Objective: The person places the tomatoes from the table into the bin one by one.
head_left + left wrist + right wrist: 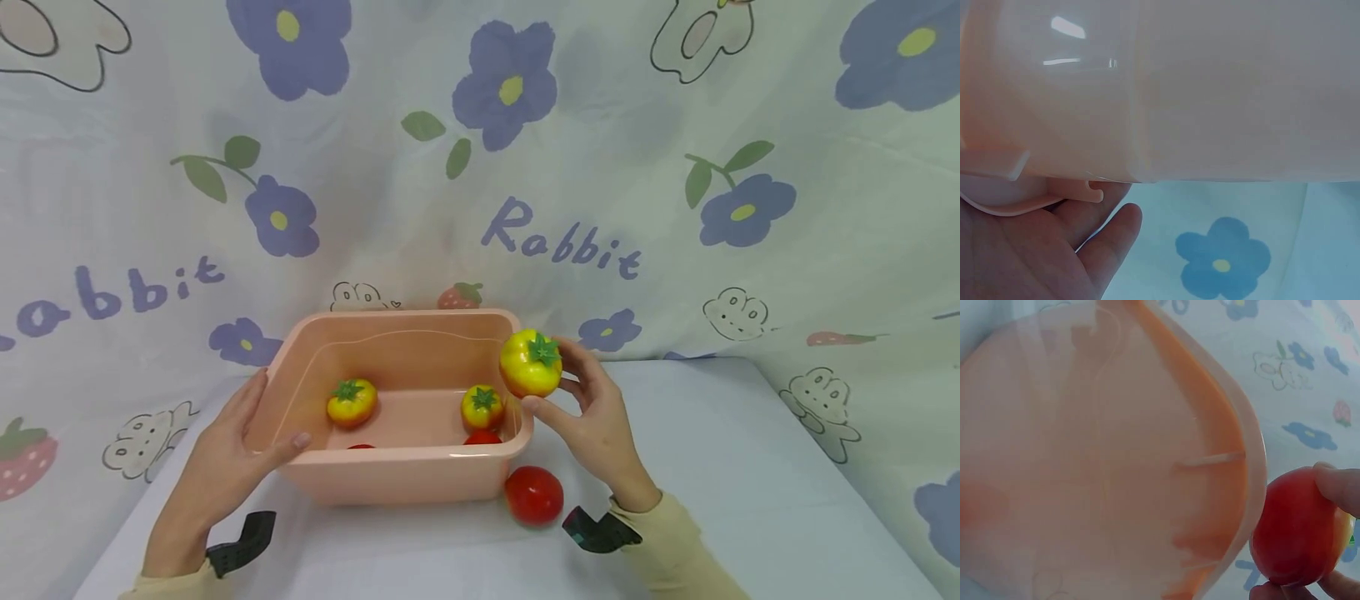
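Note:
A pink plastic bin [405, 475] stands on the table with its opening tilted toward me. My left hand [225, 458] grips its left end, thumb over the rim; in the left wrist view, the fingers [1110, 244] lie beneath the rim. Above the bin's right rim, my right hand [596, 417] pinches a yellow toy tomato [525, 365] with a green leafy top. Its red underside [1294, 531] shows in the right wrist view. Inside the bin are a yellow tomato [352, 403] at left, another yellow tomato [482, 407] at right, and partly hidden red ones [483, 437].
A red tomato [534, 496] lies on the white table [720, 483], by the bin's front right corner and below my right hand. Behind the table hangs a flower-and-rabbit patterned cloth [390, 208]. Dark bands [243, 542] sit at both wrists.

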Demonstrator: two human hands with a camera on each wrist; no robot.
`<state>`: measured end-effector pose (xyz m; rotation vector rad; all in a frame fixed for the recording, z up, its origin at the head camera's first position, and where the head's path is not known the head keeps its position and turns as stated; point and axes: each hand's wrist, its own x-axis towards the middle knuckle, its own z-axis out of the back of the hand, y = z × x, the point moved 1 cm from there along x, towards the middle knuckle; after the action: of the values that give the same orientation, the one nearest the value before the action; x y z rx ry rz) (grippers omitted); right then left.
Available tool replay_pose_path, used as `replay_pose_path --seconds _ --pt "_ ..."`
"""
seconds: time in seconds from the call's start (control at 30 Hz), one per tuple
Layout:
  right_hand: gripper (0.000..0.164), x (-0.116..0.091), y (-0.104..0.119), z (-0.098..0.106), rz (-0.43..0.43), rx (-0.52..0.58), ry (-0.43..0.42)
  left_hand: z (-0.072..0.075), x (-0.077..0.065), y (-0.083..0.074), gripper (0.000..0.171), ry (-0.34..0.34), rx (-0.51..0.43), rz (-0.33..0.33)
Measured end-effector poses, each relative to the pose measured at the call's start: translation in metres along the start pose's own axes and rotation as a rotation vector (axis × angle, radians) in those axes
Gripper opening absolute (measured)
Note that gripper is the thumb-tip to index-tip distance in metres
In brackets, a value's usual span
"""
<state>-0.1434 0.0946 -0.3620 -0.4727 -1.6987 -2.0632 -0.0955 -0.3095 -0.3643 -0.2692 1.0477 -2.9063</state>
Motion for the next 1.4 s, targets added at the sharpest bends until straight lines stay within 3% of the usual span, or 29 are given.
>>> replay_pose_path --seconds 0.37,1.13,1.4 --pt "0.072 0.007 0.009 -0.018 -0.020 0.042 0.054 0.000 0.000 -0.002 0.107 0.007 0.013 0.025" --pt "0.070 0.016 0.019 -0.055 0.072 -0.111 0.171 0.000 0.001 -0.002 0.107 0.013 -0.011 0.030" --pt "0.071 0.022 0.026 -0.062 0.039 -0.202 0.223 -0.001 0.001 -0.002 0.107 0.016 -0.010 0.043"
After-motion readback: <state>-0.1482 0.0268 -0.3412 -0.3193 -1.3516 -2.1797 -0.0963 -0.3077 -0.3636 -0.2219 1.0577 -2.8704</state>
